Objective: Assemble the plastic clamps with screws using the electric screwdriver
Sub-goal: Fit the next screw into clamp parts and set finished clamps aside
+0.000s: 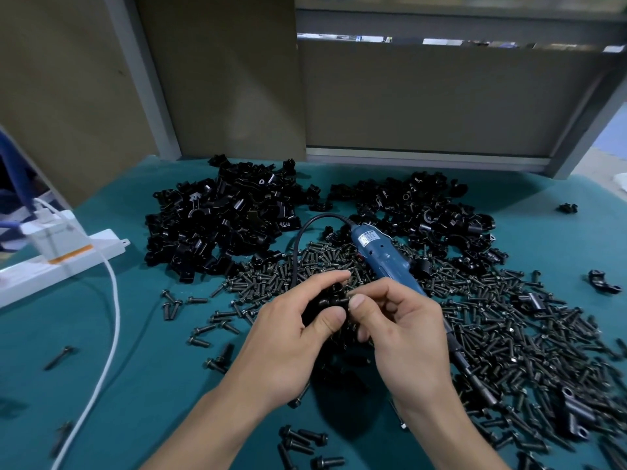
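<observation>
A teal cloth-covered worktop [152,334] ran back to flat brown panels [441,96] set in a grey metal frame. Two heaps of glossy black clamp parts lay at the rear, one on the left [224,218] and one on the right [424,208], their pieces blocky with curved saddles. In front of them spread a wide scatter of dark flanged screws [509,320], thickest toward the right. The blue electric screwdriver [383,256], a smooth tapered plastic barrel with a label near its top, lay slanted on the screws, untouched by either hand, and its black cord [298,245] looped off to the left.

The black plastic clamp [327,301] was up off the cloth, between the two hands, just in front of the screwdriver's lower end. The left hand [288,340] had its grip curled round the clamp, thumb below and fingers over the top. The right hand [407,334] had its grip pressed together, thumb and forefinger pinching at the clamp's right edge; whether a screw sat between them could not be told.

At the left edge a white power strip [51,266] lay on the cloth, and a white cable [113,300] curved from it toward the front.
</observation>
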### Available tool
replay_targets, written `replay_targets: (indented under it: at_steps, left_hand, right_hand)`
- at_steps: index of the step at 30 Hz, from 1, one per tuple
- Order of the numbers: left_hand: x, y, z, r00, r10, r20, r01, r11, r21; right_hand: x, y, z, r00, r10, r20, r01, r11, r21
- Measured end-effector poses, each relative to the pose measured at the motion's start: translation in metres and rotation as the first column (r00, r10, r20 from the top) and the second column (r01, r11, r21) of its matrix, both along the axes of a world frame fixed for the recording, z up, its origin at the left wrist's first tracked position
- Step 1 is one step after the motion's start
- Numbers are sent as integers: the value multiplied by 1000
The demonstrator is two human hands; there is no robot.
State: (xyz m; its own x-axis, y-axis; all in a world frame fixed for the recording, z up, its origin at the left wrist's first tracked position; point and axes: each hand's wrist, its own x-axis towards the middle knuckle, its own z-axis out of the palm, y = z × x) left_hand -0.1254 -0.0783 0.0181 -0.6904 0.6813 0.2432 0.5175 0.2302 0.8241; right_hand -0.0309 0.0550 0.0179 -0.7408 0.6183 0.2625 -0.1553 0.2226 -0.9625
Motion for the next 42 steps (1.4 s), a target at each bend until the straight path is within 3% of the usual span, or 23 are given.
replay_targets:
  at_steps: [5, 17, 24, 34, 42]
  left_hand:
    - [-1, 0, -1, 998, 4, 60, -4, 1000, 7]
    - [-4, 1, -7, 987, -58, 150, 68, 995, -69]
    - [-3, 4, -3, 962, -106, 252, 89, 993, 76]
    - [-4, 2, -4, 968, -76, 240, 57, 995, 86]
    - [-4, 0, -1, 983, -45, 177, 36, 998, 55]
  right_hand:
    - [-1, -1, 0, 1000, 4, -19, -5, 999, -54]
    - [4, -2, 4, 1000, 6, 14, -7, 995, 102]
    - [4, 1, 6, 999, 42, -25, -40, 996, 76]
    - [3, 5, 5, 998, 67, 4, -68, 992, 108]
    - [5, 7, 5, 996, 35, 87, -57, 964, 259]
